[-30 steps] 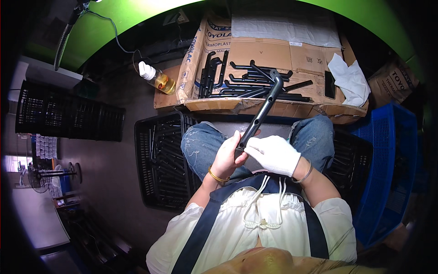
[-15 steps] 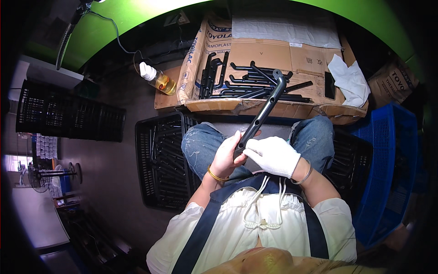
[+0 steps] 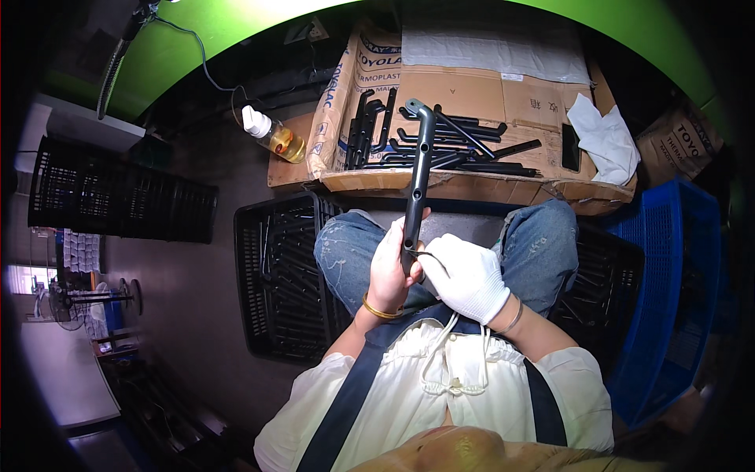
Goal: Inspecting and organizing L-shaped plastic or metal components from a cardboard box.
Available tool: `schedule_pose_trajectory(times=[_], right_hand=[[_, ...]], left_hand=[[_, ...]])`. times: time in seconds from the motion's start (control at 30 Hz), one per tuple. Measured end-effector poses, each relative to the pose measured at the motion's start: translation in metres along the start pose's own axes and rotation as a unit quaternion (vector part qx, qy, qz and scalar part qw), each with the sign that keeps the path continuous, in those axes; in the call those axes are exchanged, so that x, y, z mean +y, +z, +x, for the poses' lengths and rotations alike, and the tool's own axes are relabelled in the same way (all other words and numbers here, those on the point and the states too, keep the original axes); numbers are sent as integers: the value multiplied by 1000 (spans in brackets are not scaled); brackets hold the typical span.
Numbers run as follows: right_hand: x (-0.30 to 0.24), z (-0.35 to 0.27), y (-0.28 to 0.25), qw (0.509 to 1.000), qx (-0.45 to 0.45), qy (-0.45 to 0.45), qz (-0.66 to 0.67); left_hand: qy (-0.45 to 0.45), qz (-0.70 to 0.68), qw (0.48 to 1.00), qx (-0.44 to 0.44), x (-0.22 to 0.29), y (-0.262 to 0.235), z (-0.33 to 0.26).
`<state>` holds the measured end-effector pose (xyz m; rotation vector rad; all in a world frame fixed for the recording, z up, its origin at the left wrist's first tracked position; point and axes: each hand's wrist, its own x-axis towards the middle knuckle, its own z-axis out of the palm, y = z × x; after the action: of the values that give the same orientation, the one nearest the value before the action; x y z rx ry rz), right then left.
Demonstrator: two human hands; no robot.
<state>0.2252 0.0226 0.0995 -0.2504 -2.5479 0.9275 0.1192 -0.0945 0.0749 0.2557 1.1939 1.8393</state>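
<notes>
So, L hand (image 3: 387,275) wraps lower end of black bar (image 3: 420,171); gloved R hand (image 3: 470,277) pinches thin dark strip (image 3: 429,254) beside it. Bar prob. light, stiff, bit slick; best grip mid-shaft, just past L hand. More bars (image 3: 465,134) beyond.

Workshop or small factory suggested. Many alike black bars (image 3: 465,134) heaped in cut-down cardboard box (image 3: 448,88); similar black pieces (image 3: 292,287) packed into black crate (image 3: 245,303) lower down. Black baskets (image 3: 118,193) stacked at left, blue crate (image 3: 649,291) placed at right. Bottle of yellow liquid (image 3: 285,144) set beside box; bendy metal arm (image 3: 110,79) seen at upper left. White cloth glove (image 3: 470,282) worn. Standing fan (image 3: 94,299) placed farther off on dark floor (image 3: 181,275).
</notes>
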Motion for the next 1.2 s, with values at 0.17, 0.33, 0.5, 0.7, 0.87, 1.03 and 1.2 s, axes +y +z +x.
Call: schedule_pose_trajectory(times=[0.17,0.33,0.5,0.7,0.87,1.03,1.2], right_hand=[[-5,5,-6,999,-28,-7,32],[-3,3,-6,998,-59,11,10],[4,0,0,997,-73,-10,11],[7,-2,7,997,-64,-32,-1],[5,-2,8,998,-63,-21,-10],[0,-1,7,998,-62,-4,20],[1,-2,11,997,-72,9,6]], left_hand=[[1,10,1000,5,-1,-2,-2],[-7,22,1000,0,-1,-2,-2],[-15,40,999,4,-2,-2,-1],[-3,13,1000,2,-8,-4,0],[14,19,1000,3,-13,-8,2],[13,27,1000,10,-12,-7,1],[14,33,999,24,-14,-9,1]])
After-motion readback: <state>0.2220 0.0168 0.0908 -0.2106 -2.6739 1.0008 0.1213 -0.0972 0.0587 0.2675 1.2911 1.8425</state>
